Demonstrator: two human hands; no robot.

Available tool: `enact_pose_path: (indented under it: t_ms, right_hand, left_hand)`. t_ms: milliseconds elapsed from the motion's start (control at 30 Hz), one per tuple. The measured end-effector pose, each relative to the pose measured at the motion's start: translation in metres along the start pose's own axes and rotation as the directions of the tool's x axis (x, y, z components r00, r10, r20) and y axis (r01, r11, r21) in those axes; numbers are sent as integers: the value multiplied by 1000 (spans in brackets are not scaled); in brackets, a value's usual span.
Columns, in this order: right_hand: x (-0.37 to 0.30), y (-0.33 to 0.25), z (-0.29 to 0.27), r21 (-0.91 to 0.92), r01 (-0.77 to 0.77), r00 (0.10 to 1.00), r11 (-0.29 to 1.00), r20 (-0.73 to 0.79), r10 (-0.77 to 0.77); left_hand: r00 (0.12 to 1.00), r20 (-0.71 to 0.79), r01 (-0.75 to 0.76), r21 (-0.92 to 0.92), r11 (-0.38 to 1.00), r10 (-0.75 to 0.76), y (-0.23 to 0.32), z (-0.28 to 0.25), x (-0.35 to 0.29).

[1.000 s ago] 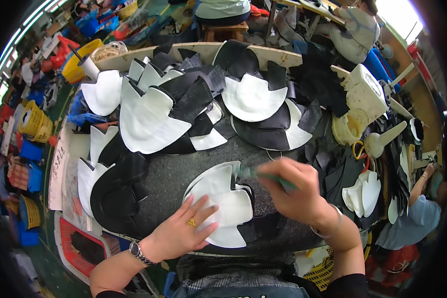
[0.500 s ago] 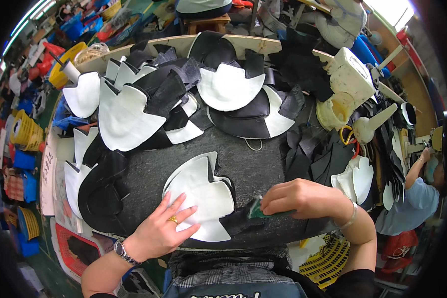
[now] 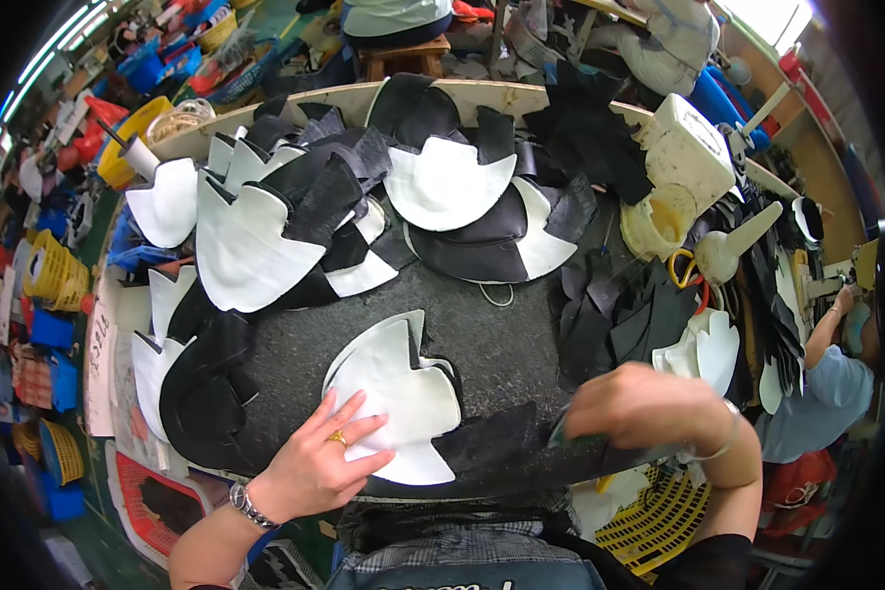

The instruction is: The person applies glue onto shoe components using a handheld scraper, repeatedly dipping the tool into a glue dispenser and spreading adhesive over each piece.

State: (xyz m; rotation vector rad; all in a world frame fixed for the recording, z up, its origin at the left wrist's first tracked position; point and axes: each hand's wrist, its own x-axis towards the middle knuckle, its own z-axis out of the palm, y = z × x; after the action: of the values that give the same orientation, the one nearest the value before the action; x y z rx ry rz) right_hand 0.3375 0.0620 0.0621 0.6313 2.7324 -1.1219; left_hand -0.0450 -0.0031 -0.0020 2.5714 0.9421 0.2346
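Observation:
My left hand point(image 3: 327, 454) lies flat with its fingers spread on the lower left part of a white shoe-upper piece point(image 3: 401, 403), pressing it to the dark worktop point(image 3: 511, 344). The white piece has a pointed, notched outline, with a thin dark layer showing at its right edge. A black strip of material point(image 3: 497, 438) extends from its lower right side. Over the right end of that strip, my right hand point(image 3: 649, 408), smeared by motion, grips a small green tool point(image 3: 559, 430); its exact kind is hidden.
Stacked white and black upper pieces point(image 3: 256, 246) fill the far and left worktop. At right are black cut pieces point(image 3: 649, 315), orange-handled scissors point(image 3: 682, 267), a cream pot point(image 3: 654, 224) and a white-handled tool point(image 3: 733, 254). A yellow basket point(image 3: 659, 521) stands below right. A co-worker point(image 3: 821, 393) sits farther right.
My right hand has moved right with the green tool, away from the white piece, baring more of the black strip. My left hand stays on the white piece.

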Motion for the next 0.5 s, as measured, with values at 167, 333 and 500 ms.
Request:
enact_pose_path:
  t_ms: [167, 333, 500]
  right_hand:
    - [-63, 40, -39, 232, -583, 223, 779, -876, 428]
    - [-91, 157, -38, 205, -866, -24, 457, -928, 372]
    - [-123, 166, -27, 504, -477, -136, 720, -852, 506]
  left_hand:
    - [965, -260, -55, -82, 995, 31, -4, -10, 3]
    - [734, -668, -41, -225, 973, -123, -1, -52, 19]
    - [524, -644, 180, -556, 812, -557, -44, -76, 17]
